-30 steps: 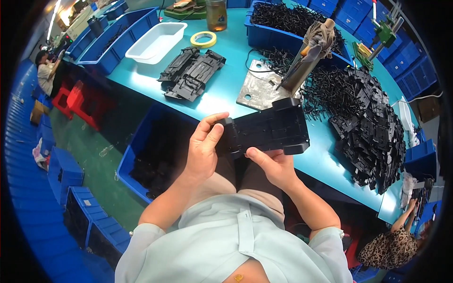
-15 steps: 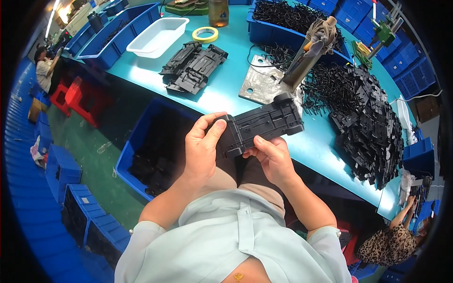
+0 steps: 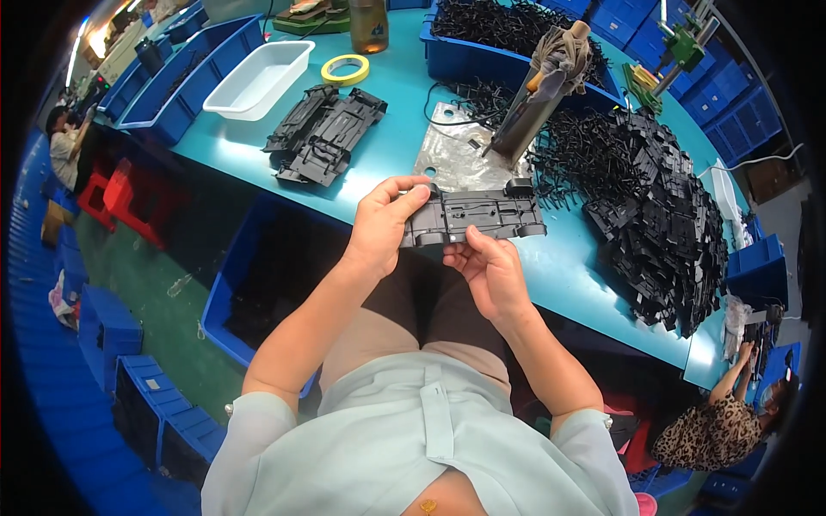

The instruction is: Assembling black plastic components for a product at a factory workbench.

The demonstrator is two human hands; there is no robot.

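Both my hands hold a black plastic toy car chassis (image 3: pixel 482 213) above my lap, at the table's front edge. Its underside faces up, with wheels or wheel-like ends at the corners. My left hand (image 3: pixel 383 219) is closed on the left end, thumb on top. My right hand (image 3: pixel 492 273) pinches the near side around the middle, its thumb on the edge and the other fingers partly hidden underneath. On the table beyond my left hand lie a few more black chassis (image 3: pixel 327 133), close together. Behind the held part is a metal plate (image 3: pixel 452 150) with an upright post (image 3: pixel 525 112).
A large heap of black plastic parts (image 3: pixel 662 232) covers the table's right side, beside thin black pieces (image 3: pixel 572 155). Farther back are a white tray (image 3: pixel 262 82), yellow tape (image 3: pixel 345 70) and blue bins (image 3: pixel 439 50). Another blue bin (image 3: pixel 225 284) stands below, left. Co-workers sit at both sides.
The chassis has turned from a slant to nearly level, its right end now lower. Both hands still grip it. The whole view has shifted slightly, with table things now farther left.
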